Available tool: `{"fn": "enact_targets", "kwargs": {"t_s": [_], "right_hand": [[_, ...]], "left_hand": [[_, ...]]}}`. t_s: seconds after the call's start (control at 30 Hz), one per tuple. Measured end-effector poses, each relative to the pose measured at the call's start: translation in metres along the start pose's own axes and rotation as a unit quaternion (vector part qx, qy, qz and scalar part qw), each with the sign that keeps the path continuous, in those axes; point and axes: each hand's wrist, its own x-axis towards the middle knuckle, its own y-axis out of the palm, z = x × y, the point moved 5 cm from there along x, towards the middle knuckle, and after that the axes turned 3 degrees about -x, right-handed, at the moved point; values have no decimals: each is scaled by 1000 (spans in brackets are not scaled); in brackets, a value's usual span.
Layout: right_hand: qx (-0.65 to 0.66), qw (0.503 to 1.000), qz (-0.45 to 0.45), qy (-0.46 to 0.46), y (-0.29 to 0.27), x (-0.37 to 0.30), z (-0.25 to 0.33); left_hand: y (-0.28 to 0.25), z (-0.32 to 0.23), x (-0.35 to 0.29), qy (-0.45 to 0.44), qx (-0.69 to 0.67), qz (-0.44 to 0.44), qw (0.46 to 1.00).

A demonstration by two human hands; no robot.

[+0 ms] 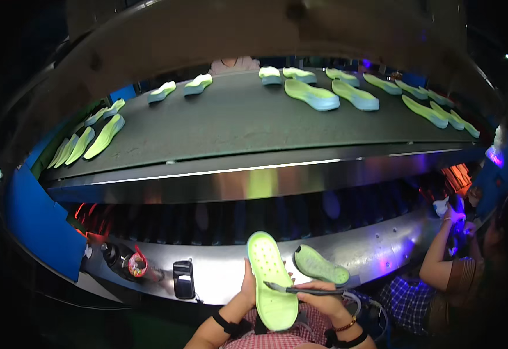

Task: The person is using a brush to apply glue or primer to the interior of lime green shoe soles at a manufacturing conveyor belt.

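we hold the yellow-green sole (270,270) in front of our body, partly over the near edge of the metal desk (219,262), and its face with small holes is turned up to us. our left hand (248,284) is at the left side of the sole; its fingers are clamped around it, and some fingertips show past the right edge. in our right hand (322,299) the fingers are closed on a dark pen-like tool (309,290). its tip is over the middle of the sole, but whether it touches the surface, we cannot tell. just to the right of the sole, a second sole (322,264) lies on the desk. to the left of the sole we see a black rectangular object (183,279), and farther left a red cup (138,264) near a dark bottle (114,256). beyond the sole, a dark belt (207,134) carries many similar soles (311,95). well to the right of the sole sits a co-worker (462,278).
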Motion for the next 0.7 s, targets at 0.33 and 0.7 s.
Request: {"fn": "enact_targets", "kwargs": {"t_s": [0.33, 0.7], "right_hand": [[46, 999, -11, -22, 10, 1, 1], [87, 996, -18, -22, 9, 2, 3]], "left_hand": [[-10, 0, -7, 64, 41, -239, 968], [-7, 3, -2, 63, 44, -229, 970]]}}
